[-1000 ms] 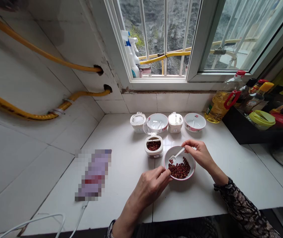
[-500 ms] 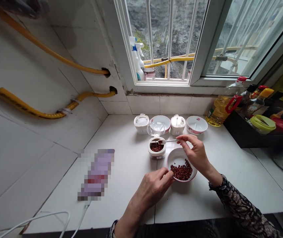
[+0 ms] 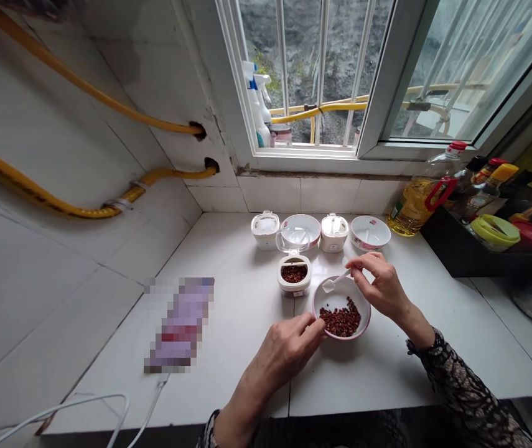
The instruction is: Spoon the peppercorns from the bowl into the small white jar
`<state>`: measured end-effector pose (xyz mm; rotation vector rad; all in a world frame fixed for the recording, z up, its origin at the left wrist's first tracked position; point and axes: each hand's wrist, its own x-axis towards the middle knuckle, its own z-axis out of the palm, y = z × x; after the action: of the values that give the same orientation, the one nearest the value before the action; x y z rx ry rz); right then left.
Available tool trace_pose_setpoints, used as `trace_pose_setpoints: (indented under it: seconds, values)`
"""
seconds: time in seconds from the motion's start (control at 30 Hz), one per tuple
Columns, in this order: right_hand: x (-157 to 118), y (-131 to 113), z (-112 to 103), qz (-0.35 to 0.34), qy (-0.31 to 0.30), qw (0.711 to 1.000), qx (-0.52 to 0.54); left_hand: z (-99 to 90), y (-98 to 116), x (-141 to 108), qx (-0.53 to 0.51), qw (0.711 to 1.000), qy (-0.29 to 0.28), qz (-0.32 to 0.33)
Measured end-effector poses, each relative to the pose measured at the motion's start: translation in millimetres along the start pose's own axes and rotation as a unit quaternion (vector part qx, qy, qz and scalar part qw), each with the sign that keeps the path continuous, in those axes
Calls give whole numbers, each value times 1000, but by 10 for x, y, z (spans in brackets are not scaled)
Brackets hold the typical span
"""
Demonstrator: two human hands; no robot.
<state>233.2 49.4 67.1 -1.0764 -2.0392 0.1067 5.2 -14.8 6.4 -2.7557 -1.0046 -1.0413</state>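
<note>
A white bowl [image 3: 365, 320] with a pink rim holds dark red peppercorns [image 3: 341, 319]. My left hand [image 3: 289, 345] grips its left edge between thumb and fingers. Over the bowl's upper part, my right hand [image 3: 380, 283] pinches the handle of a small white spoon [image 3: 330, 285], whose scoop looks empty. Just left of the bowl stands a white seasoning jar [image 3: 295, 287] with its clear lid raised and more peppercorns inside.
Behind are two lidded jars [image 3: 266, 239] [image 3: 334, 242] and two bowls [image 3: 312, 241] [image 3: 371, 236]. An oil bottle [image 3: 408, 202] and a black rack [image 3: 450, 249] stand right. A blurred purple object [image 3: 182, 326] with a white cable lies left.
My right hand has moved the spoon right, from above the open jar to above the bowl. My left hand stays on the bowl's rim.
</note>
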Motion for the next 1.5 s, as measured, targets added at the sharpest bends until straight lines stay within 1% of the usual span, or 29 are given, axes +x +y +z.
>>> trace_pose_setpoints:
  seconds: [0.07, 0.17, 0.3, 0.4, 0.47, 0.7, 0.83, 1.0, 1.2, 1.27, 1.33, 1.4, 1.5]
  values:
    - [-55, 61, -10, -6, -41, 999, -22, -6, 0, -1, -2, 1000, -5, 0]
    - [-132, 86, 38, -18, -86, 995, -42, -9, -2, -5, -5, 1000, -11, -2]
    - [-201, 23, 171, -7, -111, 994, 7, 1, -4, -10, -7, 1000, -12, -3]
    - [-220, -17, 246, 20, -108, 993, 46, 7, -4, -14, -6, 1000, -8, -2]
    - [-221, -18, 257, 47, -97, 993, 57, 8, -5, -16, -5, 1000, -7, -3]
    - [-213, 37, 178, 142, -51, 985, 88, 10, -17, -12, -5, 1000, -2, 0]
    - [-185, 16, 150, 205, -49, 968, 138, 10, -16, -17, -7, 1000, -8, -2]
    - [-145, -22, 129, 268, -53, 938, 212, 6, -13, -24, -13, 1000, -12, -3]
    - [-118, -5, 129, 318, -47, 910, 261, 4, -9, -23, -10, 1000, -11, -6]
    - [-92, 0, 140, 322, -40, 904, 277, 0, -6, -19, -7, 1000, -12, -5]
    - [-51, -14, 156, 314, -24, 906, 285, -6, -3, -12, -4, 1000, -13, -5]
    - [-2, -52, 178, 288, -1, 916, 280, -11, 0, -7, -4, 1000, -13, -5]
    - [63, -138, 227, 220, 32, 945, 239, -13, 1, -5, -3, 1000, -8, -4]
